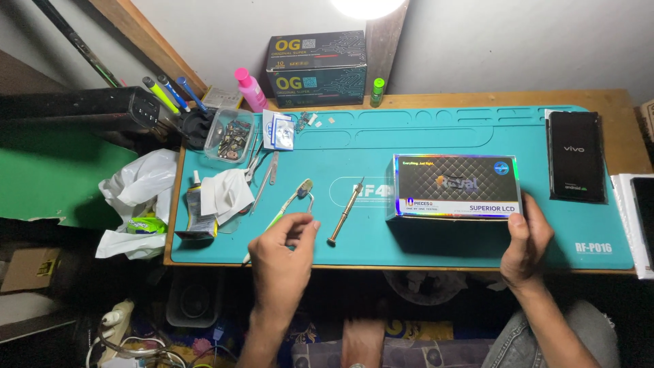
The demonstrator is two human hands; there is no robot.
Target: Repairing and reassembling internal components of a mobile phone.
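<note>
The right hand (526, 242) holds the near right corner of a shiny dark box (455, 186) that sits on the teal mat (436, 238) on the worktop. I cannot tell what is inside it. The left hand (283, 255) has its fingers (308, 225) curled at a thin tool (289, 202), maybe pinching it. A screwdriver (346, 211) lies just beside. Far back, a clear tub (230, 135) holds small parts.

head cam; steep downward look; near; teal mat (436, 136) centred
</note>
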